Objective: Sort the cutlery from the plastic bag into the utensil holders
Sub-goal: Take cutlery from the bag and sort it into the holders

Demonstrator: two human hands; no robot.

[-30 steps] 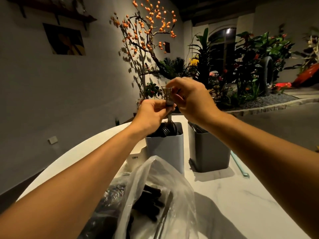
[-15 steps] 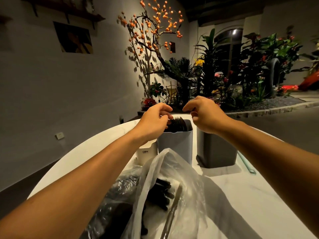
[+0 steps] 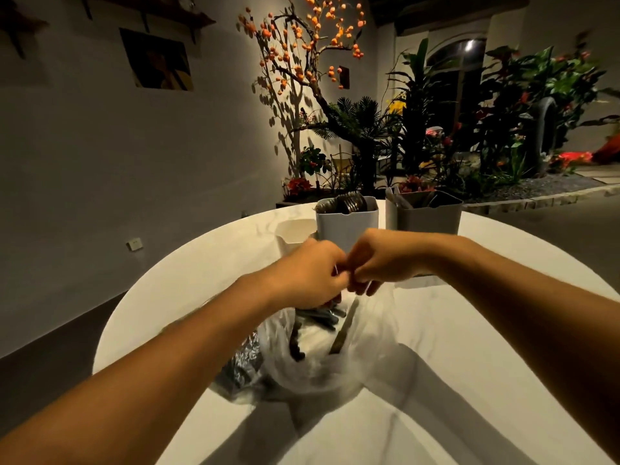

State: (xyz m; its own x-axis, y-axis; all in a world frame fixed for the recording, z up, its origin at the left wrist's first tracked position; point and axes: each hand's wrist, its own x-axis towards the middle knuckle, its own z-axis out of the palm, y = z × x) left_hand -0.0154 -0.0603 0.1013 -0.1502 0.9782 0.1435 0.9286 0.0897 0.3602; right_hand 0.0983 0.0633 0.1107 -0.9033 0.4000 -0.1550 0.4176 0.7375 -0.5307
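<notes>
A clear plastic bag (image 3: 339,367) lies on the white round table (image 3: 469,347) with dark cutlery (image 3: 322,318) and a long utensil (image 3: 342,333) inside. Both hands meet at the bag's mouth. My left hand (image 3: 307,273) has its fingers curled just above the dark handles; what they hold is hidden and blurred. My right hand (image 3: 385,261) pinches the bag's upper edge. Behind them stands a light grey holder (image 3: 347,224) with dark spoons (image 3: 350,203) in it. To its right is a darker grey holder (image 3: 424,218) with cutlery inside.
A small white holder (image 3: 292,231) stands left of the light grey one, partly behind my left hand. A crumpled dark foil wrapper (image 3: 241,364) lies at the bag's left side. Plants and a planter bed lie beyond the table's far edge.
Both hands have dropped from above the light grey holder down and toward me to the bag's mouth. The spoon held a second ago is no longer in them.
</notes>
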